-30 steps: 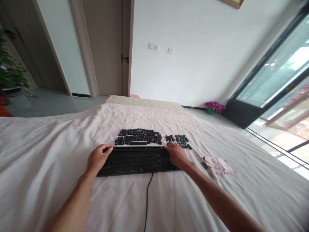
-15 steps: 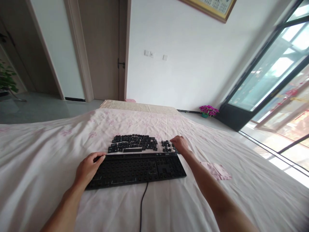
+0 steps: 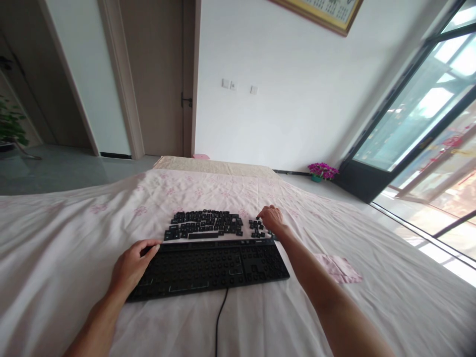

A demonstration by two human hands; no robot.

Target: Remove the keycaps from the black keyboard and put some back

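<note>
A black keyboard (image 3: 208, 265) without its keycaps lies on a pale floral bed sheet (image 3: 178, 327). My left hand (image 3: 134, 259) grips the keyboard's far left corner between thumb and fingers. Beyond the keyboard, loose black keycaps (image 3: 208, 221) are laid out in rows, the long space bar (image 3: 203, 235) in front. A smaller group of keycaps (image 3: 256, 228) sits to the right. Over that group's right side is my right hand (image 3: 271, 218), its fingers pinched together at a small dark keycap (image 3: 258, 218). Part of the group is hidden behind this hand.
A black cable (image 3: 222, 317) runs from the keyboard toward me. To the right lies a folded pink cloth (image 3: 338, 268). Past the bed are a white wall (image 3: 256, 129), a door (image 3: 156, 79), a pot of purple flowers (image 3: 323, 171) and a glass door (image 3: 405, 119).
My right hand has moved slightly left over the small keycap group, and a keycap now shows at its fingertips. My left hand still holds the keyboard's corner. The view has shifted a little.
</note>
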